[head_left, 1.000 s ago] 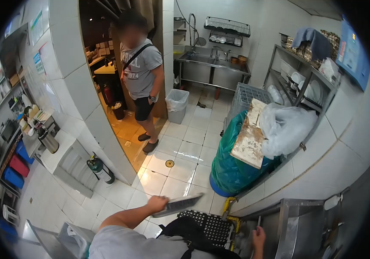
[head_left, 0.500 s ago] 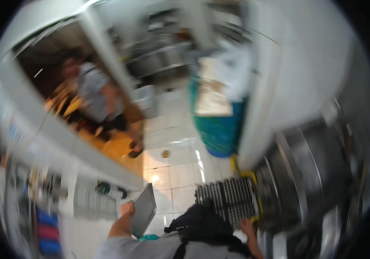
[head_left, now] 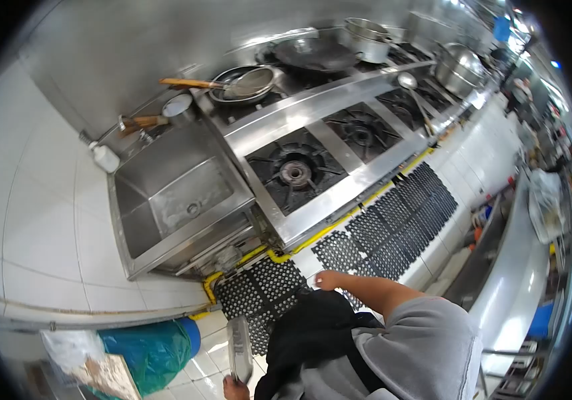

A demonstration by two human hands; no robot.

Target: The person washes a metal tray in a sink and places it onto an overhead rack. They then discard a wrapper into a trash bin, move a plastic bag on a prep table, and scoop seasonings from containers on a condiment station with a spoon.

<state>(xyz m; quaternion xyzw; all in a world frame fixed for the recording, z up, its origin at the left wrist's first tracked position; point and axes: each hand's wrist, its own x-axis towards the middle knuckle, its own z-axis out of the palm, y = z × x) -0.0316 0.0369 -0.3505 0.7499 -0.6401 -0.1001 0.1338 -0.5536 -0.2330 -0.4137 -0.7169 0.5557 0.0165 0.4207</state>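
Observation:
My left hand (head_left: 236,388) is closed on the edge of a shallow metal tray (head_left: 240,348), which hangs upright and is seen nearly edge-on at my left side. In front of my black apron (head_left: 312,323), my right hand (head_left: 328,280) is held over the black rubber floor mat (head_left: 392,230) with its fingers curled. Nothing shows in it. Its far side is hidden.
A steel sink (head_left: 189,190) adjoins a gas range (head_left: 296,173) bearing a strainer (head_left: 249,83), a wok (head_left: 316,55) and a ladle (head_left: 416,93). Yellow pipe (head_left: 336,223) runs along the range's base. A bagged bin (head_left: 149,353) stands left; a steel counter (head_left: 512,287) stands right.
My view has swung right, from a doorway with another person to the sink and range. The tray is still in my left hand, and my right arm has come forward across my body.

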